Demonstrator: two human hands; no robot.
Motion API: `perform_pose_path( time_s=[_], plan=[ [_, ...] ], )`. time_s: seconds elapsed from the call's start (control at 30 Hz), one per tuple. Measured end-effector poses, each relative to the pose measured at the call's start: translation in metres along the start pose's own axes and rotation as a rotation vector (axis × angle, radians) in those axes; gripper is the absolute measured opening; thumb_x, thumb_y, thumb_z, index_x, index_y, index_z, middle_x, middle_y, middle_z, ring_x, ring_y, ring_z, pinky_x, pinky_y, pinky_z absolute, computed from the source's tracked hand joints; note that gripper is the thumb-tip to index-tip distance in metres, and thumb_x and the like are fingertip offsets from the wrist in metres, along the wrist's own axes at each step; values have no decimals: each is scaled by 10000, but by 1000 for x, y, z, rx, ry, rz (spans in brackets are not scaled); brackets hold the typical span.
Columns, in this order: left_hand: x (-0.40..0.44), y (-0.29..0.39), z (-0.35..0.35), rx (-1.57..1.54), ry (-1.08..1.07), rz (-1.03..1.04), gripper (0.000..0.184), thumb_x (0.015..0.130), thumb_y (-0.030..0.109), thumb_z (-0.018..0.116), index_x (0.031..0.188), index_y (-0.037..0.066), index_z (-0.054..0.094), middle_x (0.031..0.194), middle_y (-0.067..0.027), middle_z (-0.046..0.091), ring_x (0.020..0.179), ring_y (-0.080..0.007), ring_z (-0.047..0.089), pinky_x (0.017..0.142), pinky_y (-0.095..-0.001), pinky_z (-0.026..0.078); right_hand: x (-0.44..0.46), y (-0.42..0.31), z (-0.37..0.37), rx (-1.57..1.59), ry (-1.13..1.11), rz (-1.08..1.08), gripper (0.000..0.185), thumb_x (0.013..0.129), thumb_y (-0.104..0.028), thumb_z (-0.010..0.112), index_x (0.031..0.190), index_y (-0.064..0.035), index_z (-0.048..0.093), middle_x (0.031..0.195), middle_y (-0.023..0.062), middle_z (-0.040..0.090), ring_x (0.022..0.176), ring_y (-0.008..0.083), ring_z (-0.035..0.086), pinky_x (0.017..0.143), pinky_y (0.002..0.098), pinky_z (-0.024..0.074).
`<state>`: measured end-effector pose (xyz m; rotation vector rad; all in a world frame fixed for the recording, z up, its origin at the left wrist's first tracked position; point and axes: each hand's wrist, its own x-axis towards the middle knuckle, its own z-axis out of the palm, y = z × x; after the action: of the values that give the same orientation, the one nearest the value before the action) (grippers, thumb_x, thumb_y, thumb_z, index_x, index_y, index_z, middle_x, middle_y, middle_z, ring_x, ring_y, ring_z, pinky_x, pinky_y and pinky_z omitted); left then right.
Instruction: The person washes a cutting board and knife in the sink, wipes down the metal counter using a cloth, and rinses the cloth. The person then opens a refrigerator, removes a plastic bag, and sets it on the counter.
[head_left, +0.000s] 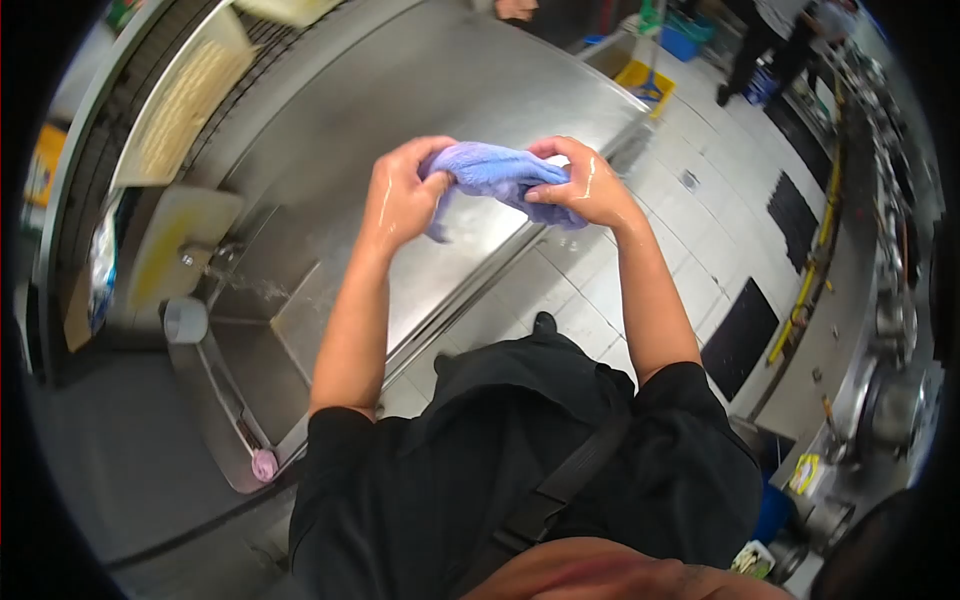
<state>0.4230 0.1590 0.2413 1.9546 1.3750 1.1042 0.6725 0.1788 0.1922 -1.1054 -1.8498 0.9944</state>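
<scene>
A bunched, blue-purple cloth (490,172) is stretched between my two hands, above the edge of a steel counter (400,110). My left hand (408,192) grips its left end, where a loose corner hangs down. At the right end, my right hand (585,185) pinches the cloth between thumb and fingers. Both hands look wet. To the left, water runs from a faucet (195,255) into a steel sink (255,345).
A white cup (186,320) and a pink cloth (264,465) rest on the sink's rim. Behind the faucet leans a cutting board (185,240). Dark mats (742,338) lie on the tiled floor. People (765,50) stand at the far right, near a yellow bucket (645,85).
</scene>
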Motion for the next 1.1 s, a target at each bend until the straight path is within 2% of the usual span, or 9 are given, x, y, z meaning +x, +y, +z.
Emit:
perform_pose_path(
  time_s=[0.2,0.4,0.5,0.57,0.6,0.77,0.83,0.97,1.1],
  plan=[
    [86,71,68,256,-310,266,295,749,58,602,1034,0,650,960,-109,667,869,-181,622,784,-308,487,-79,10,-110,275,129,174,373,942,-368,568,933,-4,649,855,11,627,833,79,546,749,251,459],
    [137,122,177,88,399,686,380,765,223,707,996,-38,555,915,-194,569,844,-329,524,791,-405,436,-96,-17,-155,782,397,-133,429,980,-335,498,1169,46,553,1108,73,618,991,132,571,900,271,441],
    [98,110,237,-356,-191,62,497,904,454,581,884,-33,481,953,-201,543,887,-296,503,791,-416,417,-108,-17,-180,866,489,-242,417,999,-255,458,1289,44,457,1194,109,584,1050,166,577,932,301,453],
    [59,62,299,-666,-566,-239,826,885,723,309,1370,64,420,1347,-100,476,1220,-238,443,1025,-399,328,-123,-17,-188,1008,531,-300,465,983,-224,496,1359,20,371,1201,114,567,1072,174,564,931,325,462],
    [41,83,297,-1003,-999,-267,998,817,805,219,1499,79,152,1540,-119,210,1421,-281,175,1149,-454,118,-131,-12,-191,1018,473,-312,621,904,-160,617,1409,-6,290,1212,113,545,1096,189,552,941,347,461],
    [39,117,310,-1646,-1285,-292,796,902,613,459,1406,4,364,1380,-91,471,1247,-209,453,1030,-402,357,-177,28,-200,678,604,-89,806,709,-18,672,1413,-1,279,1233,99,511,1103,187,535,957,321,438],
    [61,125,317,-756,-1014,154,575,930,469,536,1254,-6,551,1169,-97,621,1070,-186,579,942,-340,431,-200,48,-208,109,661,180,698,678,-1,611,1343,21,401,1149,98,558,1024,167,549,900,288,444],
    [80,139,309,-920,-973,-155,345,948,284,558,1056,-33,640,967,-91,671,869,-163,622,797,-301,488,-241,116,-215,188,761,771,408,704,-34,544,1100,41,605,946,105,617,852,178,564,761,281,449],
    [120,132,301,-959,-939,-284,316,937,256,568,1045,-32,640,948,-97,670,848,-169,625,746,-312,500,-278,187,-211,476,1159,761,367,769,-59,542,1115,54,590,978,121,620,837,206,583,755,304,467]
  ],
)
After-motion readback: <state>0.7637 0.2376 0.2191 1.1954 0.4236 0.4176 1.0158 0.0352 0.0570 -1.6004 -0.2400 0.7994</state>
